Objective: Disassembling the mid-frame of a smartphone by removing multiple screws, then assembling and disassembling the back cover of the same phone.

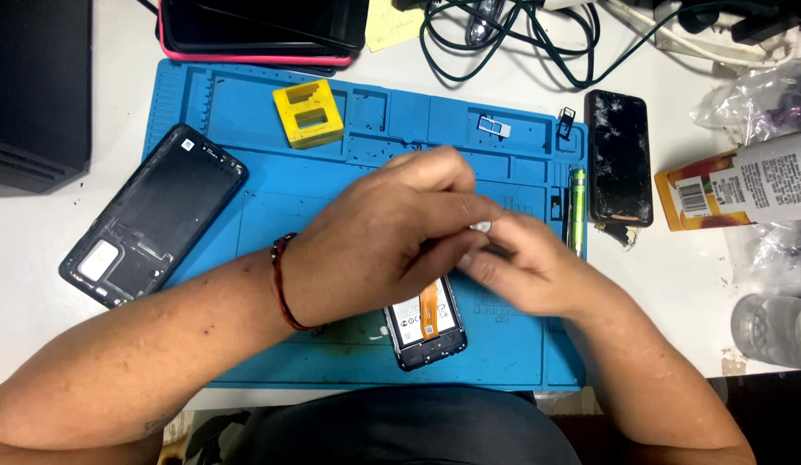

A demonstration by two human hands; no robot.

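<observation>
The blue mat (504,362) has open room at its bottom right corner and in the middle left. A yellow block (308,113) sits up top, a black phone cover (152,215) blocks the left, and a green pen (578,211) lies along the right edge

A white table (676,284) carries a blue repair mat (245,198), a cracked phone (620,155) and cables (512,43).

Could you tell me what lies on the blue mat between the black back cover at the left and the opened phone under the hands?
In the head view, only the left forearm crosses that stretch of the blue mat.
</observation>
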